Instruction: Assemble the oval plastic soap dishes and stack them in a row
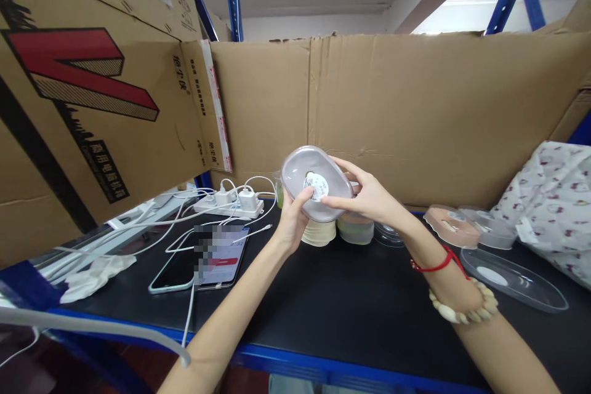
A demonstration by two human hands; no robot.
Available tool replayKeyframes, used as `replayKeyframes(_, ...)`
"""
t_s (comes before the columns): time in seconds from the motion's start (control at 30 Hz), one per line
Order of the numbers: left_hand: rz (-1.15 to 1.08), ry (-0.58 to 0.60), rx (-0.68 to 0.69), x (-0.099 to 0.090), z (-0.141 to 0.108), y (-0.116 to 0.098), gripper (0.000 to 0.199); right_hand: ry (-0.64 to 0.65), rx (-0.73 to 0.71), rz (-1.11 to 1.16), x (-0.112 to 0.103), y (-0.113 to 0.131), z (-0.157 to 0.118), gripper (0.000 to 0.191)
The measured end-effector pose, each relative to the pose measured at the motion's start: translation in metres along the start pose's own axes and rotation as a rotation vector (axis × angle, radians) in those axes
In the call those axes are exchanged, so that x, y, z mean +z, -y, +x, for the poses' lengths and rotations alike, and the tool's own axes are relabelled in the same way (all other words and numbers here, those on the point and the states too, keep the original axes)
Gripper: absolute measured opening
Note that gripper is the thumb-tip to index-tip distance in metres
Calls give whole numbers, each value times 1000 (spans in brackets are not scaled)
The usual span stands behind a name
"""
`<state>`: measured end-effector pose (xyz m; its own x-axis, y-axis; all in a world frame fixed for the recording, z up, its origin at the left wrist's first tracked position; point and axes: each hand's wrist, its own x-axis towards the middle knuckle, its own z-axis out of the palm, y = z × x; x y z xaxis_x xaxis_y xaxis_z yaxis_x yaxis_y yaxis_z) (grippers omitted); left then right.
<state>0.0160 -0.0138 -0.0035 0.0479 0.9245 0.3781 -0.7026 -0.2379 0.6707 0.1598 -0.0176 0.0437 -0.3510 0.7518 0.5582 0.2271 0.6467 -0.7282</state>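
Both my hands hold up a rounded, greyish see-through plastic container (pixel 300 163) above the black shelf, tilted so that a round white label faces me. My left hand (pixel 293 221) grips its lower edge, the thumb pressed on the label. On the container's right side is my right hand (pixel 367 194), with its thumb near the label and the other fingers behind, partly hidden. Just behind and below stand a cream stack (pixel 318 234), a pale green container (pixel 355 231) and some clear round plastic pieces (pixel 388 235).
Two phones (pixel 173 271) lie at the left with white cables and a power strip (pixel 231 204). To the right are a peach container (pixel 452 228), a clear container (pixel 494 231), a clear oval tray (pixel 530 286) and a patterned cloth (pixel 549 197). Cardboard (pixel 392 104) walls the back.
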Motion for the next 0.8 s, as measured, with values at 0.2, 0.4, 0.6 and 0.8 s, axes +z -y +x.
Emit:
replayKeyframes(0.2,-6,8,-7,1,0,0,82,6,28,0,0,2,-1,79)
replayKeyframes(0.4,-3,-6,-2,1,0,1,76,-13,17,-64,2,1,-1,80)
replayKeyframes(0.6,-5,-12,0,1,1,1,76,-18,7,-75,2,-1,-3,81)
replayKeyframes(0.8,17,-8,13,0,1,1,71,-13,-5,-82,2,-1,-4,82)
